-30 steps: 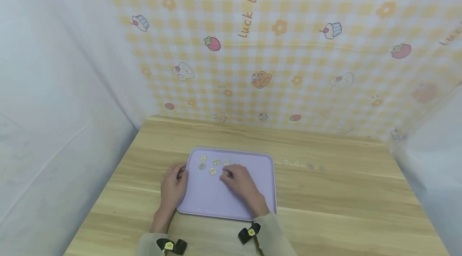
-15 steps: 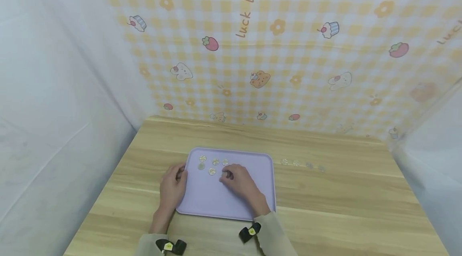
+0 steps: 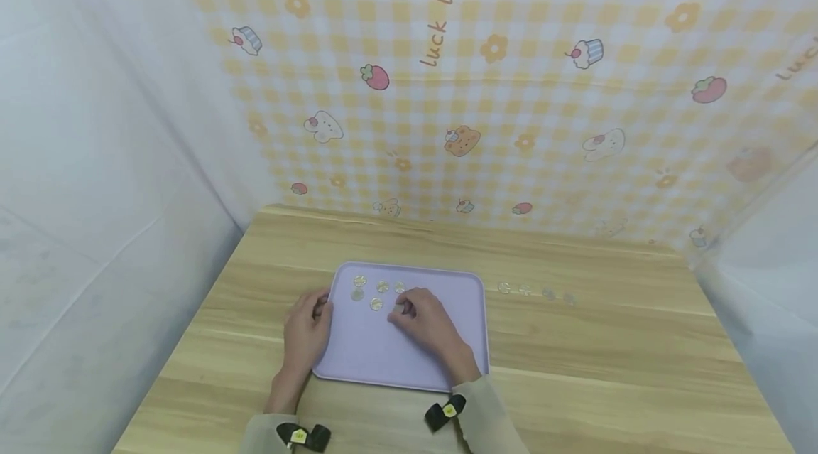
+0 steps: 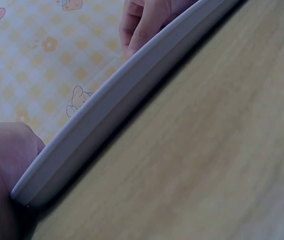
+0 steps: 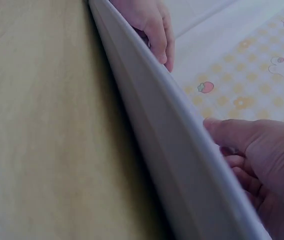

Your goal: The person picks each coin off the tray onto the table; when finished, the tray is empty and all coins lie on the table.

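Note:
A lilac rectangular tray lies on the table, seen from the side in both wrist views. My left hand holds its left edge, the thumb along the rim. Over the tray's middle, my right hand pinches a greyish coin between thumb and fingers, low over the surface. Several coins rest in the upper left part of the tray: a gold coin is closest to the pinched one, and a silver coin sits further left. Another gold coin lies just behind the right fingertips. The tray wall hides the coins in the wrist views.
To the right of the tray, several coins form a row on the wooden table, from a gold coin to a silver coin. A yellow checked cloth hangs behind the table, and white sheets hang at the sides.
Almost nothing differs. The right hand shifts very slightly over the same spot with the coin in its fingers; the left hand stays at the tray's edge.

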The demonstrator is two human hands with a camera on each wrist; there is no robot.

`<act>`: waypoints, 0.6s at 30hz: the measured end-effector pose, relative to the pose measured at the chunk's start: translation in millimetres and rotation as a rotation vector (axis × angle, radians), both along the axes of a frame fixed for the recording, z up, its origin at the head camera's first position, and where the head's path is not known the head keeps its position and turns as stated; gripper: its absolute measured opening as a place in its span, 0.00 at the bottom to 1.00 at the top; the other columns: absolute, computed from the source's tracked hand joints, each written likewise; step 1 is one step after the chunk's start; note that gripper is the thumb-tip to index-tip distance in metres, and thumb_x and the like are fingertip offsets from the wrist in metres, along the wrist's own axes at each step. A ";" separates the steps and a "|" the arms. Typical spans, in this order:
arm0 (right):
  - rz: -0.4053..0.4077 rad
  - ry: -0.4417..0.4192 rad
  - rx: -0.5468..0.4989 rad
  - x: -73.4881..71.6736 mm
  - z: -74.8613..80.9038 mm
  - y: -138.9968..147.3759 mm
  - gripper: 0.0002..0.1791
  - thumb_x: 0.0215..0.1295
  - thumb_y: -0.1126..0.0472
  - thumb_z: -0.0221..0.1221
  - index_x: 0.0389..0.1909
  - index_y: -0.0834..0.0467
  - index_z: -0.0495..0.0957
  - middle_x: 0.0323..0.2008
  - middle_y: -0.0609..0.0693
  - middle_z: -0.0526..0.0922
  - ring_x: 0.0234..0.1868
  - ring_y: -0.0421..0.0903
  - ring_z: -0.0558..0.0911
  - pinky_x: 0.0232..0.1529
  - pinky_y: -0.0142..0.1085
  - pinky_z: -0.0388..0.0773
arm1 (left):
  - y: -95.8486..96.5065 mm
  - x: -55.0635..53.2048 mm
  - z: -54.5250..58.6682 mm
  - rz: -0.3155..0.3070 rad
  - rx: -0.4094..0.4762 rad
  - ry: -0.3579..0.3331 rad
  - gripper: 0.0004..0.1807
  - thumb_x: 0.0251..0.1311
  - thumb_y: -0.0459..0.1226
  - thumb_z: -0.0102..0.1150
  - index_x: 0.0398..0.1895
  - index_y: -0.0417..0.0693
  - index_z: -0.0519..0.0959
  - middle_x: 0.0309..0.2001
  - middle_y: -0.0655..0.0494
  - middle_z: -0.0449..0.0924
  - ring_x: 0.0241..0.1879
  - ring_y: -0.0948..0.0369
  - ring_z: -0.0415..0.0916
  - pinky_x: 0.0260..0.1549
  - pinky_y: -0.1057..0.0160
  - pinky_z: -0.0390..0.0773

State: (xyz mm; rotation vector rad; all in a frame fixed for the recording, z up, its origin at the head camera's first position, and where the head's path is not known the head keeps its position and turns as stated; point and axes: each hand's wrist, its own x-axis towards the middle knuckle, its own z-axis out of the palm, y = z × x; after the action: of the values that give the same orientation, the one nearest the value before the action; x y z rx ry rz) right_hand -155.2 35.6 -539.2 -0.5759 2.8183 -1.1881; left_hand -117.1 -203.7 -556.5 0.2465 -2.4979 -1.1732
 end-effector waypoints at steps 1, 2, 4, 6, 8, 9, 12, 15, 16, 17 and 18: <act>-0.004 0.000 -0.006 -0.4 0.0 0.9 0.11 0.61 0.54 0.67 0.40 0.55 0.83 0.29 0.40 0.77 0.33 0.37 0.73 0.38 0.31 0.74 | 0.2 -0.2 0.3 -0.002 0.000 0.002 0.14 0.66 0.33 0.59 0.53 0.41 0.82 0.45 0.49 0.84 0.41 0.56 0.81 0.40 0.64 0.82; -0.008 0.001 -0.013 -0.9 -0.2 2.0 0.12 0.61 0.53 0.67 0.41 0.55 0.83 0.30 0.40 0.78 0.33 0.37 0.73 0.39 0.31 0.74 | 0.1 -0.4 0.4 -0.001 -0.002 0.002 0.14 0.66 0.34 0.59 0.53 0.42 0.82 0.45 0.49 0.84 0.41 0.56 0.81 0.40 0.63 0.82; -0.020 0.004 -0.023 -2.3 -0.5 4.5 0.13 0.61 0.53 0.67 0.43 0.55 0.83 0.31 0.41 0.78 0.34 0.37 0.74 0.39 0.31 0.75 | -0.3 -0.3 1.1 -0.002 -0.005 -0.002 0.14 0.66 0.34 0.59 0.53 0.42 0.82 0.45 0.49 0.84 0.41 0.56 0.81 0.41 0.62 0.82; -0.034 0.018 -0.035 -4.0 -0.2 7.7 0.14 0.62 0.52 0.67 0.44 0.55 0.83 0.32 0.41 0.79 0.34 0.36 0.75 0.40 0.31 0.76 | -0.9 0.2 1.9 -0.004 -0.006 -0.013 0.14 0.67 0.34 0.58 0.53 0.42 0.81 0.45 0.49 0.84 0.41 0.56 0.81 0.41 0.61 0.82; -0.053 0.035 -0.052 -5.1 1.0 11.5 0.14 0.61 0.53 0.67 0.44 0.55 0.83 0.32 0.41 0.79 0.35 0.37 0.76 0.40 0.31 0.76 | -1.4 0.5 2.2 -0.004 -0.002 -0.021 0.14 0.67 0.34 0.58 0.54 0.42 0.81 0.45 0.49 0.84 0.42 0.56 0.81 0.42 0.60 0.82; -0.063 0.044 -0.063 -5.7 2.0 14.0 0.14 0.61 0.53 0.67 0.44 0.55 0.83 0.33 0.42 0.80 0.35 0.37 0.76 0.40 0.31 0.77 | -1.6 0.6 2.1 -0.006 0.000 -0.025 0.14 0.67 0.34 0.58 0.54 0.42 0.81 0.46 0.49 0.84 0.42 0.56 0.81 0.42 0.60 0.83; -0.095 0.075 -0.092 -7.8 3.8 21.7 0.14 0.60 0.53 0.68 0.43 0.55 0.83 0.33 0.43 0.81 0.35 0.38 0.77 0.40 0.32 0.77 | -1.4 0.2 1.5 -0.005 0.003 -0.028 0.14 0.66 0.33 0.59 0.54 0.41 0.81 0.46 0.48 0.84 0.42 0.55 0.82 0.43 0.59 0.83; -0.123 0.086 -0.103 -10.7 4.3 29.7 0.14 0.59 0.52 0.69 0.42 0.54 0.83 0.35 0.44 0.82 0.37 0.39 0.77 0.41 0.34 0.77 | -0.8 -0.1 1.3 -0.003 0.002 -0.026 0.14 0.66 0.33 0.59 0.54 0.41 0.81 0.45 0.48 0.84 0.42 0.56 0.82 0.42 0.60 0.83; -0.133 0.087 -0.102 -11.6 4.3 32.0 0.14 0.59 0.52 0.69 0.42 0.54 0.83 0.35 0.45 0.82 0.37 0.39 0.77 0.42 0.34 0.77 | -0.5 -0.2 1.6 -0.003 0.001 -0.023 0.14 0.66 0.33 0.59 0.54 0.41 0.81 0.45 0.48 0.84 0.41 0.56 0.82 0.41 0.60 0.83; -0.143 0.087 -0.096 -12.4 4.2 34.2 0.14 0.59 0.52 0.69 0.42 0.54 0.83 0.36 0.45 0.82 0.38 0.40 0.78 0.42 0.35 0.77 | -0.2 -0.4 1.6 -0.003 0.002 -0.021 0.14 0.66 0.33 0.59 0.54 0.41 0.81 0.45 0.48 0.84 0.41 0.56 0.82 0.41 0.61 0.83; -0.150 0.088 -0.095 -13.2 4.6 36.5 0.14 0.59 0.51 0.69 0.42 0.54 0.83 0.37 0.45 0.82 0.39 0.40 0.78 0.43 0.36 0.77 | 0.0 -0.6 1.6 -0.004 0.004 -0.020 0.14 0.66 0.33 0.59 0.54 0.41 0.81 0.45 0.48 0.84 0.41 0.56 0.82 0.41 0.61 0.83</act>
State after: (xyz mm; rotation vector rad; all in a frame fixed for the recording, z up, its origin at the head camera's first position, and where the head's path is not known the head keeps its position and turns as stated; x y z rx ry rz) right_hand -168.4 72.1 -534.6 -0.4381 2.9375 -1.3605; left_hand -117.7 -203.6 -554.9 0.2551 -2.5149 -1.1832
